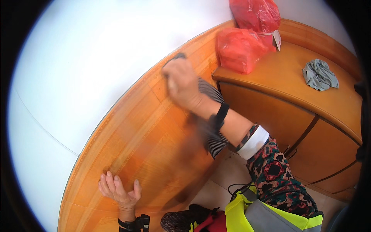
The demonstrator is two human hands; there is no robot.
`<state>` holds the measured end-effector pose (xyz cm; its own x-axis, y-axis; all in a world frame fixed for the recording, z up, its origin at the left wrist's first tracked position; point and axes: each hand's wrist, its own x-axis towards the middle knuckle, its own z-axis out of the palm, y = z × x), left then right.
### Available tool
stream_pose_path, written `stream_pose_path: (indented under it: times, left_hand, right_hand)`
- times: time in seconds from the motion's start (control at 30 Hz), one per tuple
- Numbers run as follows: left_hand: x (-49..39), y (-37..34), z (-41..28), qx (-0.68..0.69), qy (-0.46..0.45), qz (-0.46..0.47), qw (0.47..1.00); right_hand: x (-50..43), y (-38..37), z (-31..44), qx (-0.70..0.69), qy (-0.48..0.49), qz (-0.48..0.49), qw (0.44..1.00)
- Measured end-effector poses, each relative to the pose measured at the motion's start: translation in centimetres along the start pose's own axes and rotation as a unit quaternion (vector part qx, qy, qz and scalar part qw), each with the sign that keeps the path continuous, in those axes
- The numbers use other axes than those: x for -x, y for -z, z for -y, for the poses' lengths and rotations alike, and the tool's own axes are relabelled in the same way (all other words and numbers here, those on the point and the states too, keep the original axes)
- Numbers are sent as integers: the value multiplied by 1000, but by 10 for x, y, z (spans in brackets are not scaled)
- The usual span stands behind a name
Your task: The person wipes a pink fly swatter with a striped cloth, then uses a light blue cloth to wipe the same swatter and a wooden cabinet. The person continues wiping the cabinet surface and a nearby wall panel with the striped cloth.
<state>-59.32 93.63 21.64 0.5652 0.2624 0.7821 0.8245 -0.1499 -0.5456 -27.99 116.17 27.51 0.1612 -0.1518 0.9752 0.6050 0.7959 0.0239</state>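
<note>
My right hand [182,79] is blurred and closed around a dark striped cloth [209,88] near the upper edge of a varnished wood wall panel [150,139]. A dark bit of the cloth shows past the knuckles, and its striped end hangs down behind my wrist. Lower down, at the left, my left hand [120,190] is empty with its fingers apart. It is against or just in front of the panel; contact cannot be made out.
A wooden cabinet [261,107] adjoins the panel on the right. On its top sit red plastic bags [240,49] and a crumpled grey cloth [320,75]. White wall [87,72] rises above the panel. A shoe [185,217] is on the tiled floor [229,171].
</note>
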Motion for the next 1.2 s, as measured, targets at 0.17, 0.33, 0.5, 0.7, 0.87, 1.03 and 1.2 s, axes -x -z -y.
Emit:
stream_pose_path:
  times: [0.17,0.33,0.5,0.7,0.87,1.03,1.2]
  left_hand:
    - [-2,0,0,-6,0,5,1000]
    - [-2,0,1,1,-2,16,1000]
    - [-1,0,0,5,-1,3,1000]
    - [0,-2,2,9,-2,2,1000]
    - [0,-3,1,9,0,-4,1000]
    - [-1,-3,1,8,5,-4,1000]
    - [-3,-1,1,0,-2,1,1000]
  right_hand:
    - [-4,5,-9,-18,-6,17,1000]
    - [-22,10,2,75,-122,-13,990]
    - [-11,2,10,-1,48,5,999]
    - [-10,3,-18,105,-133,-43,985]
    - [-11,7,-8,-10,73,41,996]
    - [-24,17,-20,107,-84,-7,991]
    - [-9,0,1,-15,8,-3,1000]
